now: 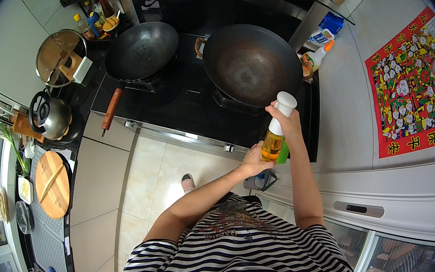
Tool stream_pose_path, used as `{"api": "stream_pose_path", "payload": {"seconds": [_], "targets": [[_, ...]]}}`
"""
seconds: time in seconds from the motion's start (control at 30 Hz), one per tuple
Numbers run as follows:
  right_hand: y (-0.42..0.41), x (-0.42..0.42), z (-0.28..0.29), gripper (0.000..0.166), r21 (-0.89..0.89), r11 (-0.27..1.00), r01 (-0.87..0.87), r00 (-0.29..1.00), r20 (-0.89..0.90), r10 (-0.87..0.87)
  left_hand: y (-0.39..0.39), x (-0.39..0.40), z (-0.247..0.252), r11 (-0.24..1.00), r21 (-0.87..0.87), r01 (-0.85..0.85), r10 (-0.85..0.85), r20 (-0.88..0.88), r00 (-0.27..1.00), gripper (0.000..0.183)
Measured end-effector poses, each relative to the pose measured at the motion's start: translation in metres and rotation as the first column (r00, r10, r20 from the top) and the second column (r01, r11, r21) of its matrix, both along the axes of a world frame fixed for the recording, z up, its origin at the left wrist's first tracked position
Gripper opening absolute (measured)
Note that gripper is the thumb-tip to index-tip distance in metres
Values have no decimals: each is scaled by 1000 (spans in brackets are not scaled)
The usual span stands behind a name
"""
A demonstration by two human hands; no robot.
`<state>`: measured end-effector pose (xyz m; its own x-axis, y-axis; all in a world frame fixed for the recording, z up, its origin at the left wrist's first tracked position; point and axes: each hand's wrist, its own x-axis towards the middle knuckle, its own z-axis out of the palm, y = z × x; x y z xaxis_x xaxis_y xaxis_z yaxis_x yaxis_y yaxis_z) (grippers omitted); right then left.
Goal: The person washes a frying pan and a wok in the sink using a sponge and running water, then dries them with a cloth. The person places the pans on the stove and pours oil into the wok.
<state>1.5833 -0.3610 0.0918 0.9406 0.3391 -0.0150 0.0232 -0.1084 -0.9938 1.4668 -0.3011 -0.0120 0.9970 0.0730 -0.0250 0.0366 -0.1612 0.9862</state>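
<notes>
A clear oil bottle (273, 145) with a white top and amber liquid inside is tilted in front of the stove, held by both hands. My right hand (290, 125) is wrapped around its white neck, below the rounded white cap. At the bottom end, my left hand (255, 160) grips the bottle's base. Something green (283, 154) shows beside the bottle; what it is cannot be made out. Just beyond the cap, a large dark wok (251, 66) with wrapped handles sits on the right burner, with no food visible inside.
A smaller wok (143, 51) with a wooden handle (112, 109) jutting forward sits on the left burner of the black stove (192, 102). Leftward are a kettle (55, 117), a glass lid (60, 53) and a round wooden board (52, 185). A spray bottle (317, 56) stands right of the large wok.
</notes>
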Motion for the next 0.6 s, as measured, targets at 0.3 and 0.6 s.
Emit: {"api": "stream_pose_path", "payload": {"seconds": [0.3,0.6], "targets": [[-2,4,5,28,-46,999,6,991,-131,-12,5,4,-1,998,12,64,-64,-25,998,51],[-15,22,-2,22,92,987,131,989,-86,-123,-1,23,5,992,62,107,-106,-15,994,59]]}}
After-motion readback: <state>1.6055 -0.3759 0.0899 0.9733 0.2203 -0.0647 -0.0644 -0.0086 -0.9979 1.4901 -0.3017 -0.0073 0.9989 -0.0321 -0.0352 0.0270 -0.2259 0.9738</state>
